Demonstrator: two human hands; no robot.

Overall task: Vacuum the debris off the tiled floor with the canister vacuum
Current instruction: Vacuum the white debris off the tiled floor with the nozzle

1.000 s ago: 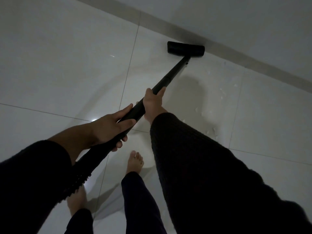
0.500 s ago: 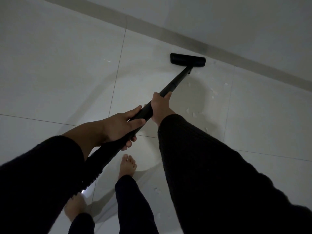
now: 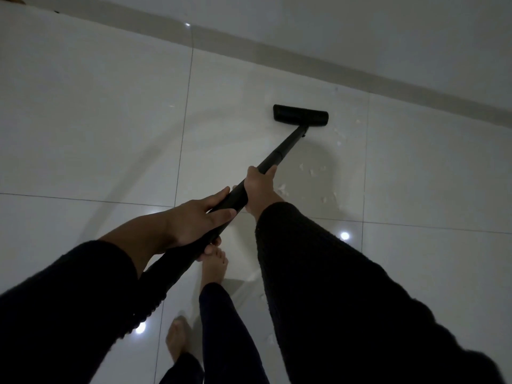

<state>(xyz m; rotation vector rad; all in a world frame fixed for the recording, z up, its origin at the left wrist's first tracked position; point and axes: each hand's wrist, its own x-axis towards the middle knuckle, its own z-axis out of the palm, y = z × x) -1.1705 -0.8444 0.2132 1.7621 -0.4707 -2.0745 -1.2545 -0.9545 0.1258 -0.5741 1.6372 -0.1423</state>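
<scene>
A black vacuum wand [image 3: 282, 149] runs from my hands down to a flat black floor head [image 3: 300, 115] resting on the glossy white tiled floor [image 3: 97, 120]. My right hand [image 3: 260, 188] grips the wand higher along the tube, and my left hand [image 3: 199, 217] holds it lower, near the ribbed hose [image 3: 155, 295]. Small white scraps of debris [image 3: 313, 171] lie scattered to the right of the wand, between the head and my right hand. The canister itself is out of view.
A grey skirting strip [image 3: 304, 62] and wall run diagonally beyond the floor head. My two bare feet [image 3: 213, 264] stand on the tiles below the wand. More white scraps [image 3: 270, 339] lie near my feet. Light spots reflect off the floor.
The floor head has pulled back from the skirting toward me, and both hands moved with the wand. My view has shifted left, showing more tiles and debris right of the wand.
</scene>
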